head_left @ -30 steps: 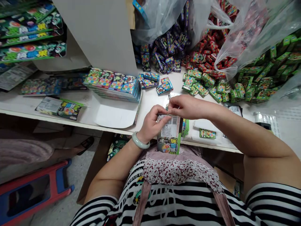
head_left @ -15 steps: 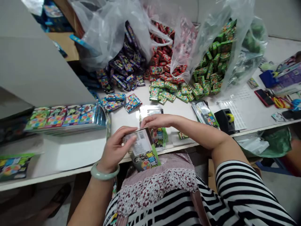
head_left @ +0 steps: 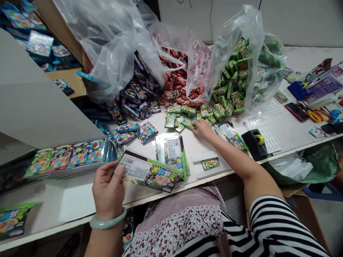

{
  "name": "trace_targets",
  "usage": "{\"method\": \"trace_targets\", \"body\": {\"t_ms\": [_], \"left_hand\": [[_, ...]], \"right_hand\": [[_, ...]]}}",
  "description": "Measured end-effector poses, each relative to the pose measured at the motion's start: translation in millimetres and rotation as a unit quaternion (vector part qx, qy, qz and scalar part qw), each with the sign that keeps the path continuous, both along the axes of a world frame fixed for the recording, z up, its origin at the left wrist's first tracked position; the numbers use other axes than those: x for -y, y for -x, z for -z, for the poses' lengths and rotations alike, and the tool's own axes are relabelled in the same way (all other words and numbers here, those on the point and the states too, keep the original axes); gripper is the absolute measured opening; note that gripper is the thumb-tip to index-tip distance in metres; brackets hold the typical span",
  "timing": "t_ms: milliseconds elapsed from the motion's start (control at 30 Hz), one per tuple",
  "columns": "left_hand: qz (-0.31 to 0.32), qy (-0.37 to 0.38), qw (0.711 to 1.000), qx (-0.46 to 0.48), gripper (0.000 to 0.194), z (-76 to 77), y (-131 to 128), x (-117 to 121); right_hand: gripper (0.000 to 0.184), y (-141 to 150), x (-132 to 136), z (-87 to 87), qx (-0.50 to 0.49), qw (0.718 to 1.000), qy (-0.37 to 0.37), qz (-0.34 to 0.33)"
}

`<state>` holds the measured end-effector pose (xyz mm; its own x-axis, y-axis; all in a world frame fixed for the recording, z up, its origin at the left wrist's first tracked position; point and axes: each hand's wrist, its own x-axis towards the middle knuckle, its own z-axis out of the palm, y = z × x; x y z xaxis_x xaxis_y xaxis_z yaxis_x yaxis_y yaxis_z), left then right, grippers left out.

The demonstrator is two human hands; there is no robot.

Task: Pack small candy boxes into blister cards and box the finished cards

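My left hand [head_left: 109, 189] grips one end of a black and green printed pouch [head_left: 150, 173], thumb on top, held tilted over the table's front edge. Beneath and behind it lies a stack of similar pouches [head_left: 173, 153]. My right hand [head_left: 203, 129] reaches to the loose green candy packets [head_left: 174, 119], its fingertips closed on one small green packet [head_left: 188, 123]. Beside my right forearm, a single green packet [head_left: 210, 163] rests in a white holder [head_left: 199, 174]. Another few pouches [head_left: 232, 135] lie just beyond that forearm.
Plastic bags spill purple packets [head_left: 139, 92], red packets [head_left: 174, 78] and green packets [head_left: 230, 82] along the back. Blue packets [head_left: 148, 132] lie in front. A white box [head_left: 77, 200] with a row of packs [head_left: 77, 155] is left; a tape dispenser [head_left: 255, 142] and phone [head_left: 297, 111] are right.
My right hand has left the pouch and moved forward to the green packets. My left hand has shifted left with the pouch, which now lies more level. The camera view has shifted.
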<state>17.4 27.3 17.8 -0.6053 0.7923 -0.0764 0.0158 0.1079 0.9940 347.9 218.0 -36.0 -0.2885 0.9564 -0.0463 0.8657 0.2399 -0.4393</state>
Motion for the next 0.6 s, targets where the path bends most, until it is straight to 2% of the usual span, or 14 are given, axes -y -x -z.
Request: {"method": "trace_targets", "body": {"t_ms": [133, 233, 333, 400, 467, 500, 600], "left_hand": [[-0.020, 0.026, 0.999, 0.038, 0.035, 11.9, 9.3, -4.0], [0.003, 0.053, 0.998, 0.044, 0.043, 28.8, 10.5, -9.0], [0.034, 0.076, 0.996, 0.016, 0.045, 47.0, 10.7, -9.0], [0.052, 0.080, 0.995, -0.013, 0.044, 57.7, 12.5, -6.0], [0.075, 0.081, 0.993, -0.050, 0.043, 66.5, 15.8, -1.9], [0.087, 0.087, 0.989, -0.077, 0.044, 70.3, 17.8, 0.1], [0.133, 0.135, 0.965, -0.181, 0.049, 78.5, 23.6, 4.6]], "right_hand": [[0.024, -15.5, 20.8, 3.8, -0.110, 0.986, 0.101, 0.066], [0.021, -24.9, 31.8, 7.2, -0.139, 0.973, 0.160, 0.092], [0.019, -33.7, 36.4, 5.0, -0.135, 0.969, 0.176, 0.107], [0.019, -38.9, 35.5, -1.5, -0.120, 0.973, 0.160, 0.113], [0.026, -41.2, 31.5, -10.5, -0.109, 0.980, 0.127, 0.110], [0.033, -40.5, 28.6, -14.9, -0.097, 0.986, 0.107, 0.086], [0.074, -32.3, 19.2, -22.7, -0.006, 0.997, 0.065, -0.038]]}}
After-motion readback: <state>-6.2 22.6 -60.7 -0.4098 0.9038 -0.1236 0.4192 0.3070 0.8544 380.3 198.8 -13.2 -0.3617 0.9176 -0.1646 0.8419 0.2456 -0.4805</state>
